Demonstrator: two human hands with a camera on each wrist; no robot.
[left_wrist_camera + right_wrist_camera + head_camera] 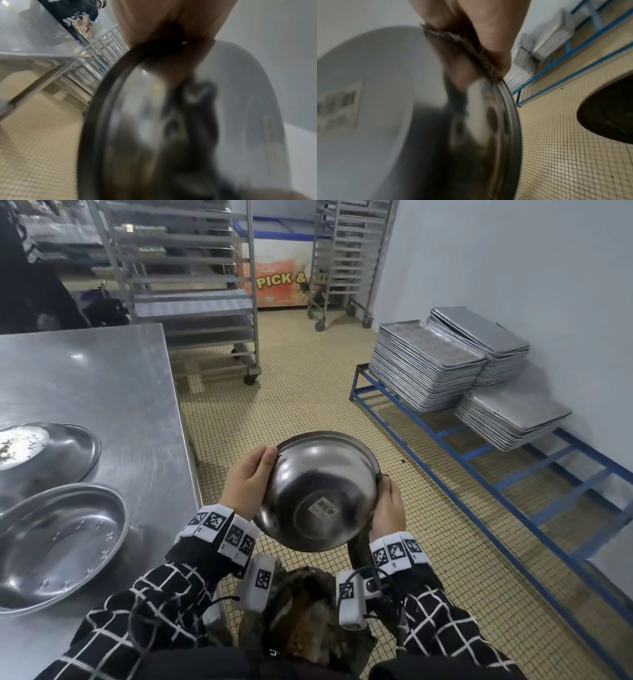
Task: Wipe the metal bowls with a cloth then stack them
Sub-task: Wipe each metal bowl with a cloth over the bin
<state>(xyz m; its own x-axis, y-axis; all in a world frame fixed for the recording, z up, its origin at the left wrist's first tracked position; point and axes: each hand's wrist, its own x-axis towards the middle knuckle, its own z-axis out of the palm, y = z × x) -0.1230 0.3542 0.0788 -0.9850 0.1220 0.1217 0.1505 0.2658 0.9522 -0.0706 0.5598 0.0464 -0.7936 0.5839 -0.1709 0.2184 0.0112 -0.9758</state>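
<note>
A round metal bowl (pixel 318 491) is held in the air over the tiled floor, its underside with a barcode sticker (pixel 325 506) turned toward me. My left hand (pixel 248 484) grips the bowl's left rim, thumb over the edge. My right hand (pixel 387 508) grips the right rim and pinches a brown cloth (pixel 458 40) against it; the cloth (pixel 359 549) hangs below the bowl. In the left wrist view the bowl (pixel 171 128) fills the frame, blurred. Two metal bowls (pixel 58 542) (pixel 44 450) lie on the steel table at left.
The steel table (pixel 102 378) ends just left of my hands. Wheeled tray racks (pixel 191 285) stand behind it. Stacks of baking trays (pixel 445 364) sit on a blue frame (pixel 513 474) along the right wall. Another person (pixel 27 268) stands at far left.
</note>
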